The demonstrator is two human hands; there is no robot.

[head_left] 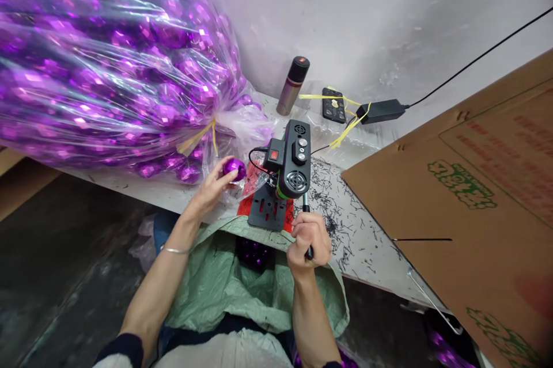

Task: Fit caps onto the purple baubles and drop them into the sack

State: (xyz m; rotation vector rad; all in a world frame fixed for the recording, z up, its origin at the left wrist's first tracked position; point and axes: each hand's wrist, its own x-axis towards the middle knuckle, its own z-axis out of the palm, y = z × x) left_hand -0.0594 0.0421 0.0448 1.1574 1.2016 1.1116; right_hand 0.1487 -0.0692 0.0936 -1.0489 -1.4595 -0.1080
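My left hand [212,185] grips a shiny purple ball [234,169] with its fingertips, just left of a small black bench machine [288,163]. The machine stands on a black base plate [268,211] over a red sheet at the table's near edge. Its handle [306,224] sticks down toward me, and my right hand [307,240] is wrapped round it in a fist. Below the table edge, a green sack [224,281] lies open on my lap with purple balls [254,253] inside.
A huge clear plastic bag of purple balls [108,63] fills the table's left. A flattened cardboard box [475,195] leans at right. A metal flask [292,84], a phone [333,105] and a power adapter [380,110] lie by the wall. Dark shavings [341,207] litter the table.
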